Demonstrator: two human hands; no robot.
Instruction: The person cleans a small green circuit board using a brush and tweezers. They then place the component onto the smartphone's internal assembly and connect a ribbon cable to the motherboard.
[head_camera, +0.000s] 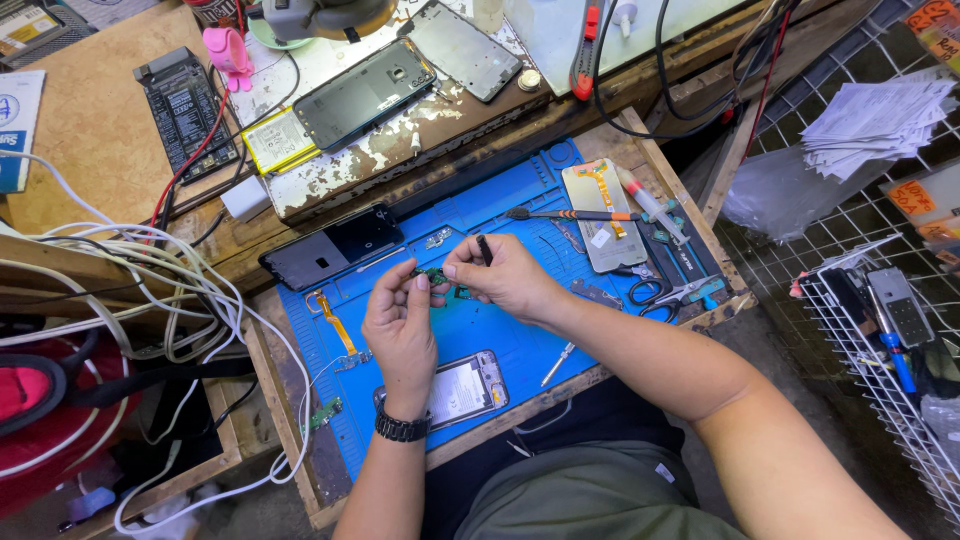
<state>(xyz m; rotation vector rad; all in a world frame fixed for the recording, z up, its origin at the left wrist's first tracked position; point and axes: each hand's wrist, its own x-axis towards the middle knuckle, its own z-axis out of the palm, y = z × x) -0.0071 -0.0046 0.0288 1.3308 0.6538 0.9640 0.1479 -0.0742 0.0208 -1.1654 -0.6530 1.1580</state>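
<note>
My left hand (398, 325), with a black watch on its wrist, pinches one end of a small green circuit board (436, 275) above the blue work mat (500, 330). My right hand (505, 278) steadies the board's other end and holds a thin black tool (484, 248) between its fingers. An opened phone body (462, 388) lies on the mat just below my hands.
On the mat lie an orange flex cable (335, 322), a phone frame (603, 213), a screwdriver (570, 214), scissors (672, 292) and a small screwdriver (557, 364). A dark phone (332, 246) rests at the mat's upper left. White cables (150, 290) pile at left; a wire basket (880, 340) stands at right.
</note>
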